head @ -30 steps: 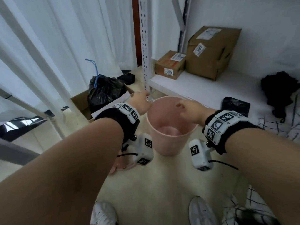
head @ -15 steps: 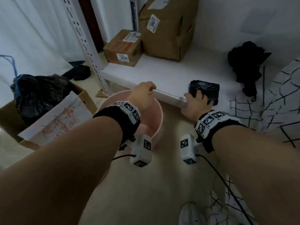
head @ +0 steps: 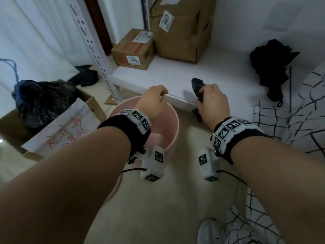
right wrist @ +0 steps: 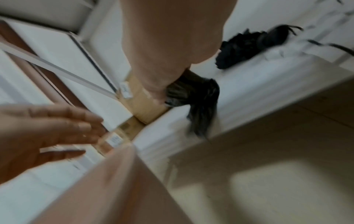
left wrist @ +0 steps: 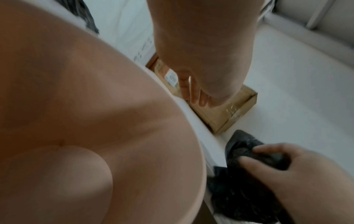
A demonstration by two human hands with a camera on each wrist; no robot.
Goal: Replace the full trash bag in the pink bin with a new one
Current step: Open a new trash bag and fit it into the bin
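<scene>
The empty pink bin [head: 173,120] stands on the floor against the low white shelf [head: 175,74]. My left hand [head: 161,95] hovers over the bin's far rim with relaxed fingers and holds nothing; the right wrist view shows the left hand [right wrist: 67,128] with its fingers spread. My right hand [head: 202,96] grips the folded new black trash bag [head: 197,85] at the shelf's front edge, one end raised and one end hanging over the edge. The right wrist view shows the new bag [right wrist: 199,98] under my palm. The full, tied black trash bag [head: 44,101] sits in a cardboard box at the left.
Two cardboard boxes [head: 135,50] [head: 182,29] stand at the back of the shelf, and a black bundle [head: 270,64] lies at its right. A perforated white upright [head: 95,50] rises left of the bin. A sheet with red writing [head: 58,131] leans on the left box. Patterned cloth [head: 299,111] lies at right.
My right hand left the bin's rim, reached to the shelf, closed on the folded black bag and tipped it up at the shelf edge. The left hand stayed over the bin.
</scene>
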